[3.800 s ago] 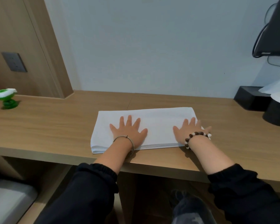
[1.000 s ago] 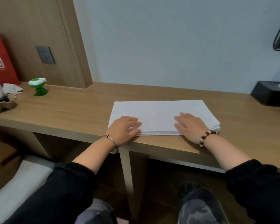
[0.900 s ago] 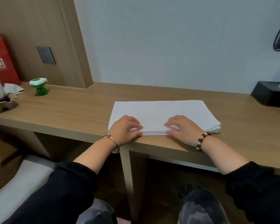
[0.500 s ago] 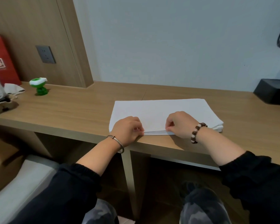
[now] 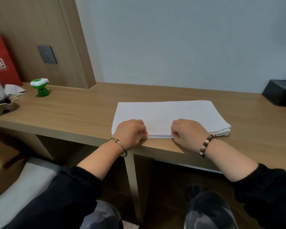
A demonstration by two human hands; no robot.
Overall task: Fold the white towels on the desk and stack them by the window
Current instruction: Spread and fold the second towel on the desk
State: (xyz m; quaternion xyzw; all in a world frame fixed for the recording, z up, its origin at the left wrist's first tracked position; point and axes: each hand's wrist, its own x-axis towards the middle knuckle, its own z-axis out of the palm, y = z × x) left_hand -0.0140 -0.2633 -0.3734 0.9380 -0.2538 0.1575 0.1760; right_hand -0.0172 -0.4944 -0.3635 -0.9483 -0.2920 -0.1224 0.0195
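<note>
- This looks like a hotel guest room or a bedroom.
- A long built-in wooden desk (image 5: 73, 111) runs along a plain pale wall (image 5: 172, 38) and is open underneath.
- Matching wood panelling (image 5: 31, 27) on the left carries a dark grey power socket (image 5: 47, 54).
- A white towel (image 5: 165, 113) lies folded flat on the desk.
- Small personal things stand at the desk's ends: a red paper bag (image 5: 0, 63), a green figurine (image 5: 40, 88) and a black box (image 5: 279, 93).
- At lower left is a white padded surface (image 5: 23, 184), perhaps a bed's edge.
</note>
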